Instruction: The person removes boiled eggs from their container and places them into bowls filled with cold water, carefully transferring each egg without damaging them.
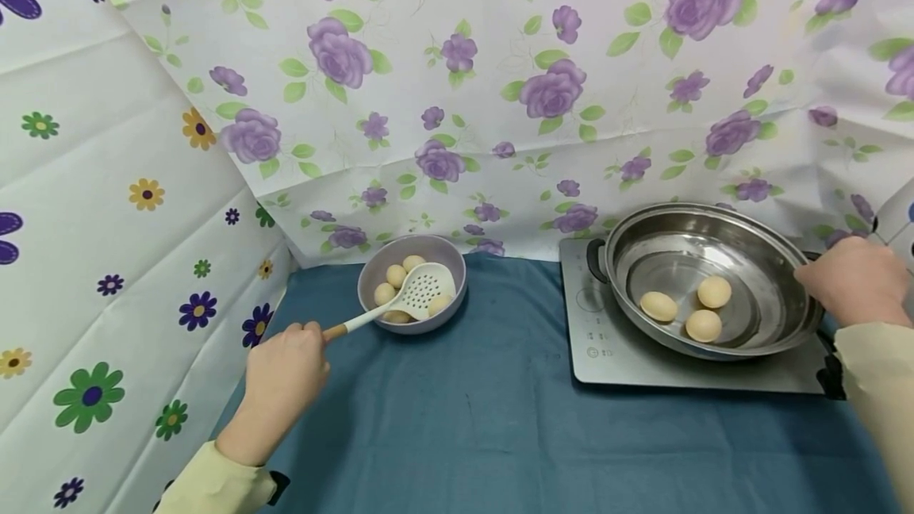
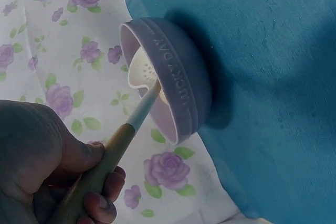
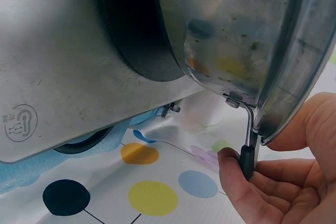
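My left hand [image 1: 289,367] grips the wooden handle of a white slotted spoon [image 1: 423,289]. The spoon's perforated head rests inside a mauve bowl [image 2: 181,77], over several brown eggs [image 1: 384,294]. On the right, my right hand [image 1: 857,280] holds the side handle of a wide stainless steel pan [image 1: 714,230]. In the right wrist view, its fingers [image 3: 273,174] curl around the black handle grip [image 3: 247,162], with the thumb up by the rim. Three eggs [image 1: 714,292] lie in the pan, grouped toward its near side.
Under the pan is a flat silver induction cooktop [image 1: 593,363]. A blue cloth [image 1: 464,435] covers the table. Flowered sheets [image 1: 457,117] rise behind and along the left side, with the bowl close to the back one. The pan's other black handle [image 1: 597,260] points left.
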The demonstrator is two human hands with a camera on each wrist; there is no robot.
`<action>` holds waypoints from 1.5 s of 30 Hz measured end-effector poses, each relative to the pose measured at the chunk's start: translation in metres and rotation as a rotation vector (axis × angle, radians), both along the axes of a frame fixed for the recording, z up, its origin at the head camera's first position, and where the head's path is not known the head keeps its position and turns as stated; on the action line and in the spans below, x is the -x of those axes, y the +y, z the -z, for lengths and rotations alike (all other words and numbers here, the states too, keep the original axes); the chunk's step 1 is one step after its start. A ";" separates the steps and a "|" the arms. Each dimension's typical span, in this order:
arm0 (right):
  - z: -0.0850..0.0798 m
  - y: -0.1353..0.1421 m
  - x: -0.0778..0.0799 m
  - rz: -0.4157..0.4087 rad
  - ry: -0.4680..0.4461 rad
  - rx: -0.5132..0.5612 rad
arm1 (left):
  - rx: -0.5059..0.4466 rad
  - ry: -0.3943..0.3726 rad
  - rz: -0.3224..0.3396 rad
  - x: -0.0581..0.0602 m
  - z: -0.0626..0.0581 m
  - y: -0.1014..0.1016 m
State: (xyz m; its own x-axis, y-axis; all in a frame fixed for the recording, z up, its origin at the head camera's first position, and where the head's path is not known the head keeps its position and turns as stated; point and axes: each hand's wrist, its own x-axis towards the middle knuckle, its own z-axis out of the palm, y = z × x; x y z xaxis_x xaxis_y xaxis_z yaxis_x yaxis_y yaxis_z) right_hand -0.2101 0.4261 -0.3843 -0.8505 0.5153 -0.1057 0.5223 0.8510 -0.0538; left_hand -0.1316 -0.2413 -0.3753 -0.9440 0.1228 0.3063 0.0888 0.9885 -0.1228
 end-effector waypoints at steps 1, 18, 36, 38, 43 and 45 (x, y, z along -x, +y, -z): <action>0.000 0.000 0.000 -0.002 -0.006 0.000 | -0.008 -0.006 -0.005 0.000 0.000 0.000; 0.000 -0.001 0.000 -0.014 -0.019 0.003 | -0.168 -0.201 -0.115 0.005 -0.008 0.005; -0.001 -0.001 0.001 -0.015 -0.017 -0.010 | -0.316 -0.326 -0.176 0.010 -0.013 0.003; 0.000 -0.001 0.001 -0.012 -0.013 -0.013 | -0.316 -0.325 -0.176 0.010 -0.013 0.003; 0.001 0.000 0.001 0.000 -0.006 0.000 | -0.316 -0.298 -0.174 0.011 -0.013 0.001; 0.001 0.000 0.002 0.001 -0.004 0.004 | -0.318 -0.291 -0.177 0.012 -0.013 0.000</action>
